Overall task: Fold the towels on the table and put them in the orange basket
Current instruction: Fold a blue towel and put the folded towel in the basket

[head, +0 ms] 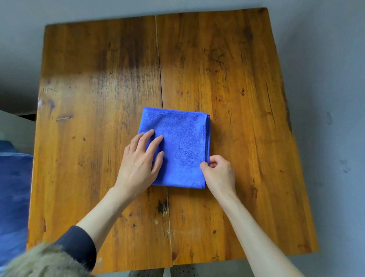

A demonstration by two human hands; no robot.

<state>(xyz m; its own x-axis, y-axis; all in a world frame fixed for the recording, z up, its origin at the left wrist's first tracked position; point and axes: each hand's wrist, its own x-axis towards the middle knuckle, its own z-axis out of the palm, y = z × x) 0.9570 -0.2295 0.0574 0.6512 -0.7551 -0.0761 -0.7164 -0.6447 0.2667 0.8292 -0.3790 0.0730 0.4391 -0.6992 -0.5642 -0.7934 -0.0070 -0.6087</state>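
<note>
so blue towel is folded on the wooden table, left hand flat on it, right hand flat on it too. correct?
Not quite. In the head view the right hand is not flat: its fingers pinch the blue towel at its right edge. The left hand does lie flat on it, on the wooden table.

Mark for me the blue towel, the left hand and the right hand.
blue towel (183, 138): head view, bare middle of its top layer.
left hand (139, 162): head view, back of the hand, lying flat on the towel.
right hand (219, 171): head view, back of the hand, pinching the towel's right edge.
</note>
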